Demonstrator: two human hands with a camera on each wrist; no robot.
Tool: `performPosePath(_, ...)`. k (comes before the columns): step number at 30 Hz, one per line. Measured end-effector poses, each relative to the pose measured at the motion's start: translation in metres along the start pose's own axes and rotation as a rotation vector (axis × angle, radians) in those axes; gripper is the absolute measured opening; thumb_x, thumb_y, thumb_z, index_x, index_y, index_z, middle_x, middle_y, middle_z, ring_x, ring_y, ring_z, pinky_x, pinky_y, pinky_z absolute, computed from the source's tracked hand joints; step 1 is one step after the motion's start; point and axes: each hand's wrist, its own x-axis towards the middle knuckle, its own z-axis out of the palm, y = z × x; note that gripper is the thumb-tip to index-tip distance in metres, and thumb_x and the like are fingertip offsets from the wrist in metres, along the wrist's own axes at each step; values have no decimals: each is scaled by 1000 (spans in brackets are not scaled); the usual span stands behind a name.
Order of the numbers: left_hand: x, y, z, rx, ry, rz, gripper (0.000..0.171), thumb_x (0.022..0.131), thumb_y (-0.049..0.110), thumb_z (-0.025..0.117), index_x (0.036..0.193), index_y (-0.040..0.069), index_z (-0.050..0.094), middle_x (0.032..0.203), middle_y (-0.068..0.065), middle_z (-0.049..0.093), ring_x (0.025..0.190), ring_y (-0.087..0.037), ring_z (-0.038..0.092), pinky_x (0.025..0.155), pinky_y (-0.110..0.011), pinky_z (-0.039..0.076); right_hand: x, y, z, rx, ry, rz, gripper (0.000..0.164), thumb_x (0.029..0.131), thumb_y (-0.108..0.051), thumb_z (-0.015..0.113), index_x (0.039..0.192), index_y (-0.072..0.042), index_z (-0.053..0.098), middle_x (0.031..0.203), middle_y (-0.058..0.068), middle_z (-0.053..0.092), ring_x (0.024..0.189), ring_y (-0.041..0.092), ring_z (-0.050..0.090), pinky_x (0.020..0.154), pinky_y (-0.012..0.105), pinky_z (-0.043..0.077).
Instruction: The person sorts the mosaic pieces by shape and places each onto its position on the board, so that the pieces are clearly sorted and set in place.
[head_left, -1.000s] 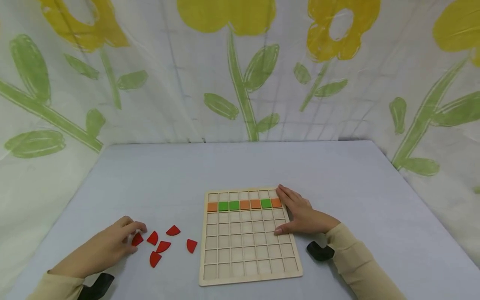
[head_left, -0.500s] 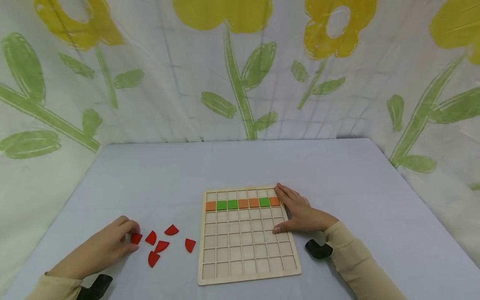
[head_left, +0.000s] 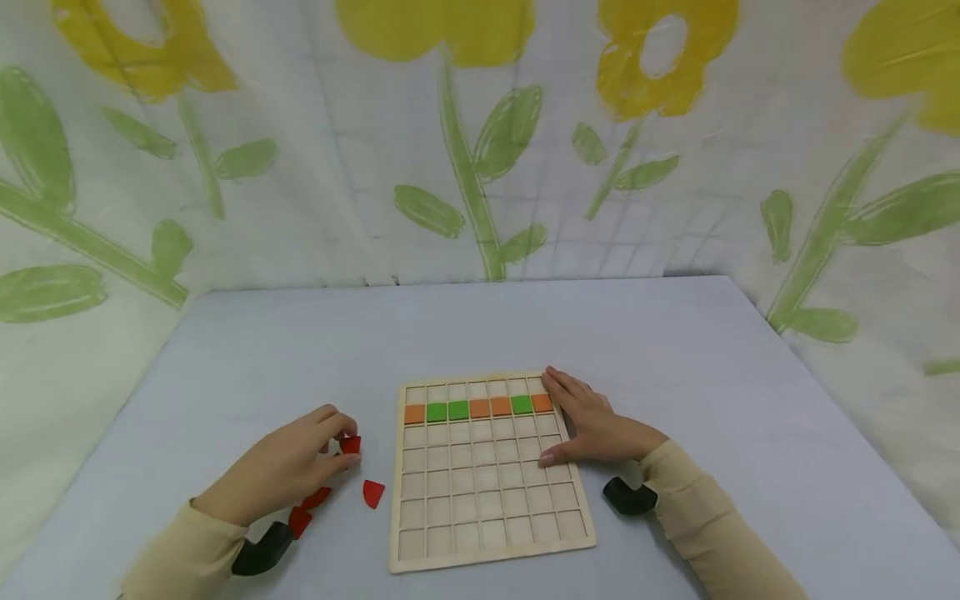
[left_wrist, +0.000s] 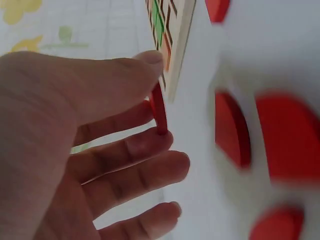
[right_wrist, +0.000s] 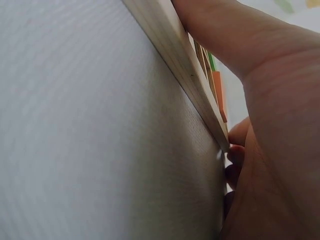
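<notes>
My left hand (head_left: 288, 458) pinches a red quarter-circle piece (head_left: 351, 445) between thumb and fingers, just left of the board. The left wrist view shows that piece (left_wrist: 159, 109) edge-on, clear of the table, the other fingers spread below. A wooden grid board (head_left: 487, 479) lies flat; its second row from the top holds orange squares (head_left: 415, 414) and green squares (head_left: 458, 410). My right hand (head_left: 600, 429) rests on the board's right edge, thumb on the grid and fingers extended near the top corner. Beyond the board's side edge (right_wrist: 185, 70), the right wrist view partly hides those fingers.
One loose red quarter-circle (head_left: 373, 493) lies between my left hand and the board. Others, like the red piece (head_left: 299, 522), lie beneath the left wrist, some hidden by the hand. Behind the white table (head_left: 465, 325) hangs a flower-print curtain (head_left: 337, 208).
My left hand has taken hold of the leftmost red quarter-circle and carried it rightward and slightly away, nearer the board. The right hand stays on the board; the view shifts slightly.
</notes>
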Motion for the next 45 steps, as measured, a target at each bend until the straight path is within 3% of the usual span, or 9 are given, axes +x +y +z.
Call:
performPosePath(6, 25, 20, 17, 53, 83, 153, 24, 82, 28, 76, 99, 16, 64, 92, 10, 58, 72, -3, 53, 65, -21, 49, 1, 0, 3, -9, 10, -9, 119, 72, -62, 73, 155, -12, 3, 161, 6, -2, 147, 30, -1, 110, 64, 9)
performPosePath(10, 35, 25, 26, 71, 108, 219, 24, 81, 27, 77, 97, 14, 64, 91, 7, 57, 69, -2, 49, 63, -20, 47, 1, 0, 3, 1, 5, -4, 119, 72, -62, 73, 155, -13, 2, 161, 6, -2, 147, 30, -1, 110, 65, 8)
performPosePath(21, 45, 27, 36, -25, 44, 220, 27, 81, 27, 76, 100, 12, 66, 91, 6, 55, 71, -2, 46, 64, -20, 46, 2, 0, 3, -25, -2, -5, 120, 72, -64, 72, 155, -13, 3, 161, 6, -2, 147, 30, 0, 109, 66, 9)
performPosePath(26, 46, 28, 37, -28, 61, 213, 27, 81, 25, 76, 102, 11, 67, 92, 6, 54, 73, -2, 45, 65, -21, 45, 1, -1, 3, -34, -4, 5, 120, 72, -65, 71, 155, -13, 2, 161, 4, -3, 148, 29, -1, 110, 64, 9)
performPosePath(37, 49, 25, 40, -31, 128, 279, 22, 82, 15, 76, 102, 13, 68, 93, 5, 56, 75, -3, 49, 66, -20, 48, 0, -2, -1, -38, 4, -4, 119, 73, -64, 71, 155, -13, 2, 161, 6, -2, 147, 30, -1, 109, 66, 9)
performPosePath(45, 52, 26, 42, -36, 127, 288, 21, 82, 10, 75, 101, 12, 68, 95, 4, 57, 76, -4, 51, 69, -22, 50, 0, -1, 0, -26, 2, 3, 120, 72, -64, 72, 155, -13, 2, 161, 5, -3, 147, 29, -1, 109, 66, 8)
